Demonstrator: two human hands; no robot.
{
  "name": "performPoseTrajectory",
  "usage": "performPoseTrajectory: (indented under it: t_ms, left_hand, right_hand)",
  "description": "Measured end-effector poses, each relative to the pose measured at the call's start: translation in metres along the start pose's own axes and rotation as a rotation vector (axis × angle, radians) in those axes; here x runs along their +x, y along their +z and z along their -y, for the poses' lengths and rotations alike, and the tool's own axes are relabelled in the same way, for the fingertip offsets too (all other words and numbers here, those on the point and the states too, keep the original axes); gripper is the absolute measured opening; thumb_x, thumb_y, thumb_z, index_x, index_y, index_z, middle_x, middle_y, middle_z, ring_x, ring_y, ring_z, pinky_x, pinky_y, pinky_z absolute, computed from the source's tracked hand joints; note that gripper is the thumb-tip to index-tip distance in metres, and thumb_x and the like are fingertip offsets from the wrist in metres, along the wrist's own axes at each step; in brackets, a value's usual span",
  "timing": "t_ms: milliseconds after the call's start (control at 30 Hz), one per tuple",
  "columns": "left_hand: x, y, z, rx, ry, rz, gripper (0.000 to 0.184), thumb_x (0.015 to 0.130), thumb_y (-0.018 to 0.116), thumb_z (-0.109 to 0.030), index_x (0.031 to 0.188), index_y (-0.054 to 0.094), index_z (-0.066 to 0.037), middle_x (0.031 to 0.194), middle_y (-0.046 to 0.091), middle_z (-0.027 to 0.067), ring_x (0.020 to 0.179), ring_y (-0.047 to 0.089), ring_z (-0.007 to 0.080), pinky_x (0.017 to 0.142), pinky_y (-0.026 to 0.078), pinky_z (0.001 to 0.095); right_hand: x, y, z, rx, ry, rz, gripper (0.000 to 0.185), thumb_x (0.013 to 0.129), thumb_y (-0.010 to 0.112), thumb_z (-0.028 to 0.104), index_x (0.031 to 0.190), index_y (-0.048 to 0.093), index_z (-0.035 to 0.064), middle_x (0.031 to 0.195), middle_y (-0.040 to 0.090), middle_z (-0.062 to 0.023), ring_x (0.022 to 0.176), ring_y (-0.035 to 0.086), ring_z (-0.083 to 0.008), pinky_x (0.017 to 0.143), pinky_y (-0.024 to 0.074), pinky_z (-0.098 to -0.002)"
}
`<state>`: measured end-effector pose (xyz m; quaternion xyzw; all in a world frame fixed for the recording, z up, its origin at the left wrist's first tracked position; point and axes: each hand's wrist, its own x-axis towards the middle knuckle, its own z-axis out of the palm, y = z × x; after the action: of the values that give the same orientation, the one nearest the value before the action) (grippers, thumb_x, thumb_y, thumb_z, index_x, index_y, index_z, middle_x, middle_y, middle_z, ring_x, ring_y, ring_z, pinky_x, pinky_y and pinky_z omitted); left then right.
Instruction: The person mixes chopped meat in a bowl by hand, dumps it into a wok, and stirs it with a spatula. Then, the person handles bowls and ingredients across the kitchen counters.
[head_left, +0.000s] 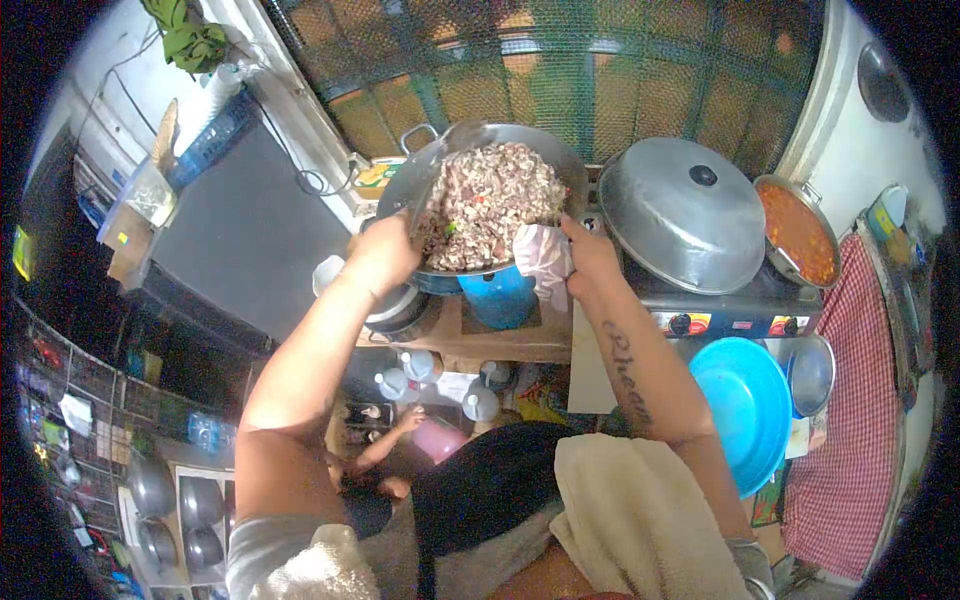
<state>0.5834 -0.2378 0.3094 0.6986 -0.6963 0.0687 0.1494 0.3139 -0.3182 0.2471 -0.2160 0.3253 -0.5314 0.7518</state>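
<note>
A large metal wok (405, 190) is heaped with chopped, pale and dark brown food (495, 200), with small green and red bits in it. My left hand (385, 252) is closed at the wok's near left side, around what looks like the handle of a metal cooking utensil (464, 136). Motion blurs the utensil's far end over the food. My right hand (592, 258) is closed at the right rim, pinching a pale folded cloth (543, 256) against the wok. A loop handle (418, 136) shows on the far rim.
A blue container (497, 298) stands below the wok. Right of it, a domed lidded pot (690, 220) and a pan of red stew (798, 232) sit on the stove (740, 323). A blue basin (740, 415) is below. Another person's arm (385, 445) reaches near a pink container (438, 440).
</note>
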Motion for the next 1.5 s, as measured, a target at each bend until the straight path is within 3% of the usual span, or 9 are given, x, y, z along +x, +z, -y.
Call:
performPoseTrajectory:
  t_ms: [100, 267, 467, 667, 967, 1100, 1233, 1367, 1500]
  left_hand:
    - [0.0, -0.01, -0.036, 0.183, -0.037, 0.159, 0.048, 0.085, 0.047, -0.005, 0.133, 0.046, -0.002, 0.099, 0.063, 0.0261, 0.092, 0.065, 0.0401, 0.08, 0.052, 0.0465]
    - [-0.022, -0.006, -0.018, 0.549, 0.059, 0.334, 0.067, 0.087, 0.045, -0.006, 0.149, 0.02, -0.013, 0.115, 0.058, 0.022, 0.096, 0.064, 0.0388, 0.08, 0.054, 0.0432]
    - [-0.053, -0.019, 0.019, 0.545, -0.054, 0.378, 0.069, 0.086, 0.048, -0.005, 0.149, 0.021, -0.012, 0.114, 0.06, 0.0217, 0.097, 0.064, 0.036, 0.08, 0.054, 0.0424]
    - [-0.019, -0.022, 0.022, 0.245, -0.151, 0.15, 0.056, 0.088, 0.039, -0.004, 0.144, 0.033, -0.005, 0.111, 0.062, 0.0237, 0.103, 0.062, 0.0359, 0.085, 0.051, 0.0444]
    - [-0.024, 0.008, 0.048, 0.143, -0.213, 0.407, 0.046, 0.092, 0.039, -0.008, 0.138, 0.041, -0.005, 0.11, 0.062, 0.0274, 0.102, 0.061, 0.0402, 0.088, 0.048, 0.0463]
    - [-0.071, -0.057, 0.037, -0.023, -0.166, 0.321, 0.056, 0.083, 0.054, -0.002, 0.138, 0.043, -0.004, 0.117, 0.059, 0.025, 0.107, 0.059, 0.0401, 0.091, 0.048, 0.0426]
    - [-0.095, -0.11, 0.011, -0.081, -0.153, 0.295, 0.062, 0.079, 0.061, -0.001, 0.138, 0.044, -0.005, 0.125, 0.055, 0.0257, 0.115, 0.055, 0.0391, 0.097, 0.045, 0.0398]
    - [-0.09, -0.098, -0.004, 0.041, -0.17, 0.514, 0.051, 0.082, 0.056, -0.007, 0.133, 0.049, -0.008, 0.103, 0.065, 0.0249, 0.1, 0.063, 0.0373, 0.084, 0.049, 0.0451]
    - [-0.054, -0.022, 0.02, 0.041, -0.16, 0.546, 0.049, 0.084, 0.059, -0.014, 0.132, 0.051, -0.011, 0.106, 0.065, 0.0237, 0.103, 0.061, 0.0379, 0.087, 0.048, 0.0433]
  right_hand:
    - [-0.008, 0.006, 0.003, -0.043, -0.001, -0.086, 0.023, 0.086, 0.063, 0.012, 0.099, 0.059, -0.0068, 0.091, 0.065, -0.0161, 0.073, 0.066, -0.0271, 0.063, 0.0552, -0.0414]
    - [0.092, -0.065, -0.07, -0.979, -0.875, -0.133, 0.017, 0.082, 0.063, 0.011, 0.09, 0.061, -0.0047, 0.082, 0.065, -0.0141, 0.066, 0.065, -0.0258, 0.054, 0.0492, -0.039]
    - [0.037, -0.02, -0.033, -0.633, -0.332, -0.211, 0.016, 0.082, 0.064, 0.012, 0.089, 0.061, -0.0026, 0.08, 0.063, -0.012, 0.068, 0.065, -0.0266, 0.056, 0.0495, -0.0404]
    - [0.078, -0.058, -0.051, -0.719, -0.505, -0.087, 0.022, 0.083, 0.064, 0.014, 0.097, 0.059, -0.0021, 0.091, 0.063, -0.0135, 0.077, 0.065, -0.0274, 0.063, 0.0506, -0.0405]
    - [0.074, -0.049, -0.063, -1.003, -0.748, -0.431, 0.028, 0.08, 0.064, 0.011, 0.101, 0.056, -0.0047, 0.094, 0.063, -0.0153, 0.076, 0.063, -0.0251, 0.063, 0.0488, -0.0394]
    - [0.041, -0.003, -0.045, 0.036, -0.479, -0.398, 0.018, 0.08, 0.063, 0.01, 0.091, 0.058, -0.0034, 0.078, 0.062, -0.0129, 0.067, 0.062, -0.0239, 0.055, 0.0469, -0.0389]
    - [0.087, -0.032, -0.063, -0.035, -0.368, -0.362, 0.014, 0.08, 0.061, 0.009, 0.086, 0.058, -0.0024, 0.074, 0.062, -0.0121, 0.062, 0.062, -0.0243, 0.05, 0.0467, -0.0405]
    - [0.032, -0.006, -0.038, -0.169, -0.304, -0.292, 0.012, 0.078, 0.062, 0.009, 0.083, 0.059, -0.0015, 0.074, 0.062, -0.0124, 0.059, 0.062, -0.0233, 0.048, 0.0455, -0.0408]
    - [0.097, -0.068, -0.084, -0.681, -0.764, -0.015, 0.012, 0.078, 0.061, 0.008, 0.082, 0.06, -0.0027, 0.073, 0.062, -0.0118, 0.058, 0.061, -0.0229, 0.048, 0.0452, -0.0403]
